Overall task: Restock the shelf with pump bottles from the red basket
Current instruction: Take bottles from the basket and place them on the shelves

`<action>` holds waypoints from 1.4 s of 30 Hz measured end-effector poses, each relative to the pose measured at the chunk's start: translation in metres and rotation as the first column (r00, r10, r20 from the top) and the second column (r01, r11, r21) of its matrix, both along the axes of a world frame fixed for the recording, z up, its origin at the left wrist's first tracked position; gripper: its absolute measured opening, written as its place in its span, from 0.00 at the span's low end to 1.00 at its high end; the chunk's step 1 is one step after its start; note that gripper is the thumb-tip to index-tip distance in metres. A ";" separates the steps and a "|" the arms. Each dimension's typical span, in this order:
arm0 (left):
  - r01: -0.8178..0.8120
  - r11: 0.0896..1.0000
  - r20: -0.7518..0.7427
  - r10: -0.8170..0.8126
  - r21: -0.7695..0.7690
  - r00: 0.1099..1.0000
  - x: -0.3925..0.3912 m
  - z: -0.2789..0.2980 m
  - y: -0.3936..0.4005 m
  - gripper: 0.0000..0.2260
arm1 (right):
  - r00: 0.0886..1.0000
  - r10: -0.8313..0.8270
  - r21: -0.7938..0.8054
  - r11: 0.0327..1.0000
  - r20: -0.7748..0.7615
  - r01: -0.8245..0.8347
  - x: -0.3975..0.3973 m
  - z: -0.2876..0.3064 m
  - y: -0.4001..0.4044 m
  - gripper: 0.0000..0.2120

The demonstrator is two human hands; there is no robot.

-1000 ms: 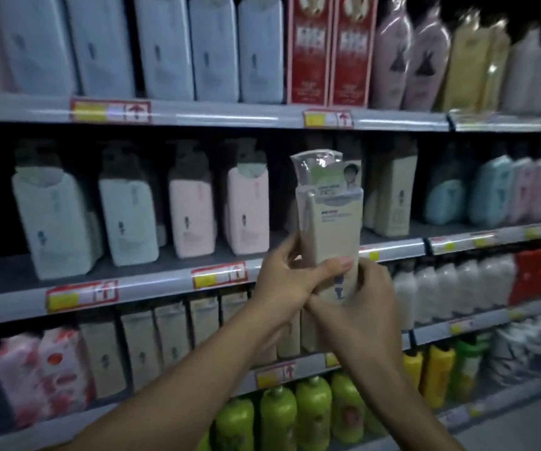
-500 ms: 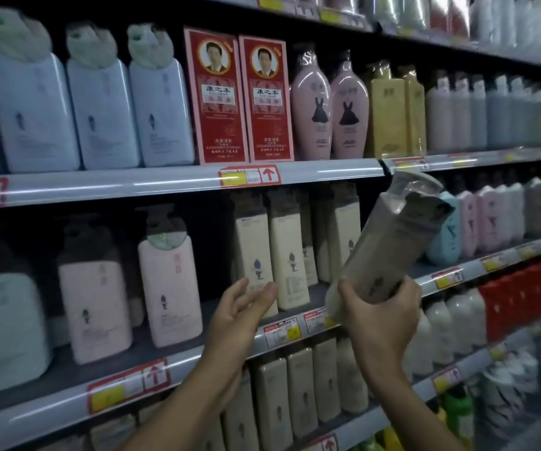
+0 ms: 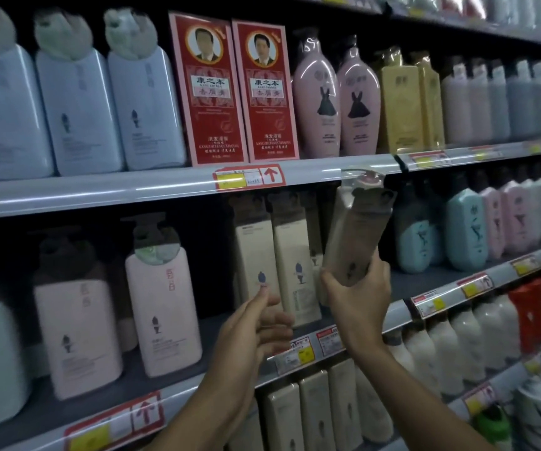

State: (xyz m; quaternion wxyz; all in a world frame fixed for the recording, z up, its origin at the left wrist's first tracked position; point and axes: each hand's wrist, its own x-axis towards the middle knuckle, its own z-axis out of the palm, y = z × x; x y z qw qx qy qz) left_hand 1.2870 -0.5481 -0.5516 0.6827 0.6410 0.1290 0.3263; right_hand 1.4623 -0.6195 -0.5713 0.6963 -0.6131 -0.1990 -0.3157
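Note:
A cream pump bottle (image 3: 353,229) with a clear wrap over its pump is tilted to the right, its top just under the upper shelf edge. My right hand (image 3: 357,297) grips it at the base. Its lower end is beside the two cream bottles (image 3: 275,265) that stand on the middle shelf (image 3: 402,307). My left hand (image 3: 256,323) hovers in front of those bottles with relaxed fingers, one fingertip near the left bottle's label, holding nothing. The red basket is out of view.
Pink bottles (image 3: 162,307) stand left on the middle shelf, teal and pink ones (image 3: 464,229) right. Above are pale blue bottles (image 3: 77,112), red boxes (image 3: 233,89) and pink bottles (image 3: 337,96). More cream bottles (image 3: 308,415) fill the shelf below.
My left hand let go of the bottle and drew left. My right hand carried the bottle up and right, tilting it toward the middle shelf. The view rose.

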 end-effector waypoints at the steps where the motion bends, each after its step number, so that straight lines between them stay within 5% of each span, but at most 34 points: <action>1: 0.032 0.999 0.001 -0.032 0.001 0.999 -0.002 0.000 0.000 0.25 | 1.000 0.008 -0.020 1.000 0.002 -0.008 0.003 -0.002 0.001 0.36; 16: 0.149 0.989 0.003 -0.149 -0.002 0.989 -0.007 0.015 -0.001 0.22 | 0.999 -0.053 -0.302 0.952 -0.007 0.048 0.025 -0.004 0.001 0.27; 27: 0.287 0.922 0.287 -0.210 -0.261 0.935 0.013 0.057 -0.003 0.31 | 0.985 0.056 -0.418 0.901 -0.162 -0.120 0.037 0.005 -0.007 0.27; 42: 0.317 0.926 0.201 -0.277 -0.205 0.940 0.026 0.049 -0.020 0.27 | 0.974 -0.018 -0.588 0.799 -0.228 -0.123 0.055 0.021 0.006 0.25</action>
